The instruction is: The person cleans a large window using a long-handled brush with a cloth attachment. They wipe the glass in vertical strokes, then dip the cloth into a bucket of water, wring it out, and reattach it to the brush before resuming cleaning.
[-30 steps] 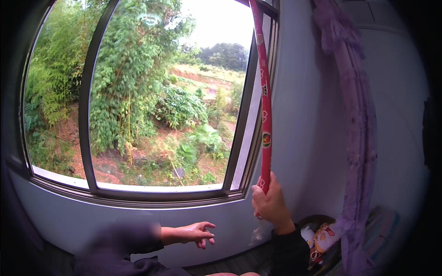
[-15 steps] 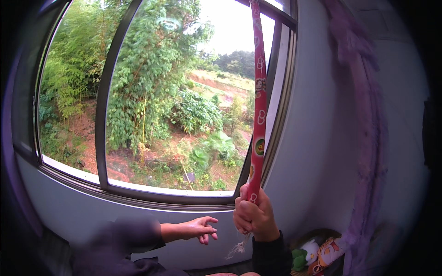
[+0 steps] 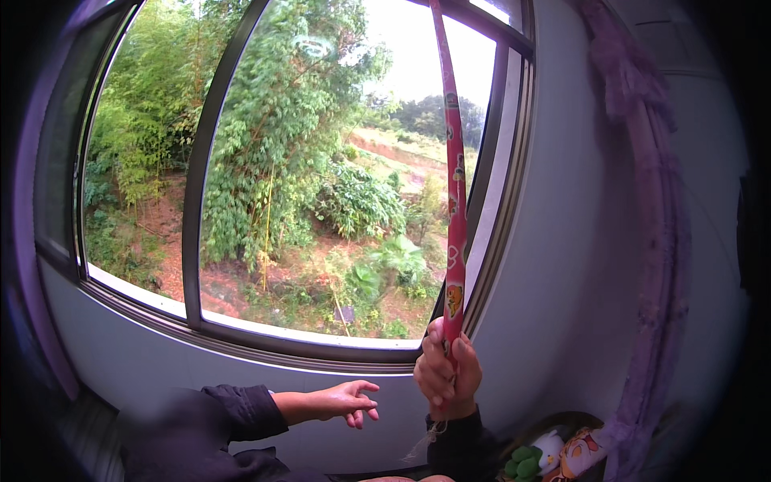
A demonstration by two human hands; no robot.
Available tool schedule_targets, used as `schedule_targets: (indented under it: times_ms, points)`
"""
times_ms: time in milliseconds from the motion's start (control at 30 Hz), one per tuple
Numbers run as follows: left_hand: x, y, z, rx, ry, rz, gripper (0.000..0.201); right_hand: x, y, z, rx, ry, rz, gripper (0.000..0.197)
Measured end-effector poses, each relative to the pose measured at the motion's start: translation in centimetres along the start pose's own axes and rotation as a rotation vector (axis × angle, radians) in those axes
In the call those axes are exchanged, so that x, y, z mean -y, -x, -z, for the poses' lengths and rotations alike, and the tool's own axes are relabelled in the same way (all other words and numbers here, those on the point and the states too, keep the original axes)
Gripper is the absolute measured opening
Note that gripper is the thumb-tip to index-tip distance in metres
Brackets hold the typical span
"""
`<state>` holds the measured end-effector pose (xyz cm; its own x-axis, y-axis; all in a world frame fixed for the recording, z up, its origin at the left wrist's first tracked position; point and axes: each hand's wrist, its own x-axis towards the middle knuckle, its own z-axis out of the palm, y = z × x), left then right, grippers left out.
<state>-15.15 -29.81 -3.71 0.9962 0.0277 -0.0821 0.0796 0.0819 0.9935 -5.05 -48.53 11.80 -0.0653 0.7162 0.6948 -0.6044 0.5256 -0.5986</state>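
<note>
Upright in front of the window, a long red pole (image 3: 454,241) is covered with small printed cartoon figures and white outlines. My right hand (image 3: 451,371) wraps its fingers around the lower part of this pole. Its upper end runs out of the picture at the top. Frayed pale string (image 3: 426,443) hangs below the right fist. To the left of the pole, apart from it, my left hand (image 3: 349,402) hovers in front of the wall with nothing in it, its fingers loosely bent and apart.
A dark-framed sliding window (image 3: 193,201) fills the upper left, with trees and a slope outside. A purple gauzy curtain (image 3: 654,241) hangs at the right. Soft toys (image 3: 578,454) and a green plush item (image 3: 524,463) lie in a round container at lower right.
My right hand and the pole have turned, so other figures on the pole face me. My left hand has hardly moved. The view has shifted slightly left.
</note>
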Motion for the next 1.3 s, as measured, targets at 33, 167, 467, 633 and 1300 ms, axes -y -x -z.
schedule_targets:
  times_ms: [33, 167, 467, 633, 1300]
  points:
    - [0.2, -0.1, 0.1, 0.002, 0.004, 0.001, 0.070, -0.1, 0.0, 0.2, -0.025, 0.035, 0.015, 0.031]
    - [0.6, -0.1, 0.1, 0.001, 0.011, 0.007, 0.070, -0.5, -0.4, -1.5, -0.231, 0.378, -0.011, 0.039]
    - [0.2, -0.7, -0.3, 0.036, 0.012, -0.007, 0.065, -0.5, 0.6, -3.9, -0.322, 0.487, 0.005, 0.049]
    - [0.2, -1.3, -0.3, 0.057, 0.025, -0.042, 0.063, -0.6, 0.8, -3.6, -0.321, 0.447, 0.042, 0.047]
    - [2.0, -2.6, -1.1, 0.068, 0.041, 0.033, 0.064, 1.2, 1.9, -3.0, -0.461, 0.429, 0.239, 0.041]
